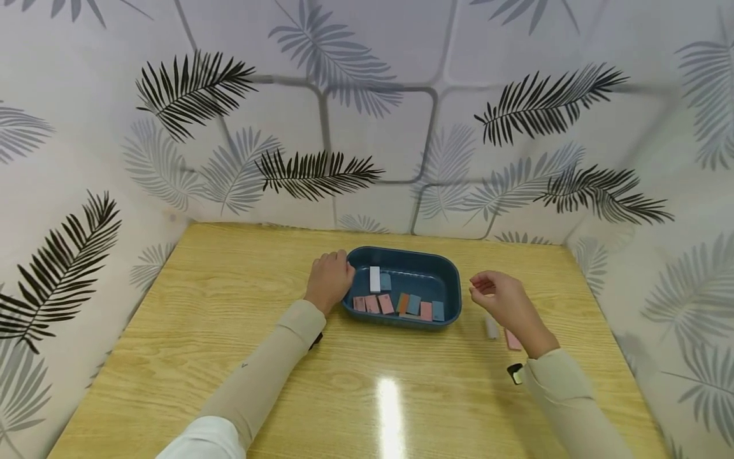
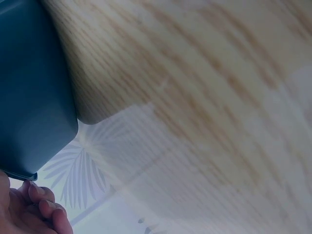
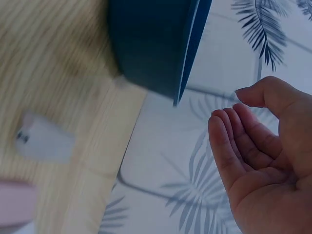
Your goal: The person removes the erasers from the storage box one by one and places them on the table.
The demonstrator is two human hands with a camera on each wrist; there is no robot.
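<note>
A dark blue plastic bin (image 1: 395, 322) stands on the wooden table with small flat pieces inside. They include a white piece (image 1: 374, 279), pink pieces (image 1: 386, 303), blue pieces (image 1: 438, 310) and an orange piece (image 1: 403, 302). My left hand (image 1: 331, 279) grips the bin's left rim; in the left wrist view its fingers (image 2: 48, 207) curl at the rim. To the right of the bin, my right hand (image 1: 507, 303) is raised, fingers loosely bent. In the right wrist view that hand (image 3: 263, 156) has nothing in it, apart from the bin (image 3: 151, 44).
Below the right hand, a whitish piece (image 1: 492, 327) and a pink piece (image 1: 513, 340) lie on the table (image 1: 229, 287). Behind the table rises a wall (image 1: 390, 140) with a leaf pattern. Light reflects off the table's front middle.
</note>
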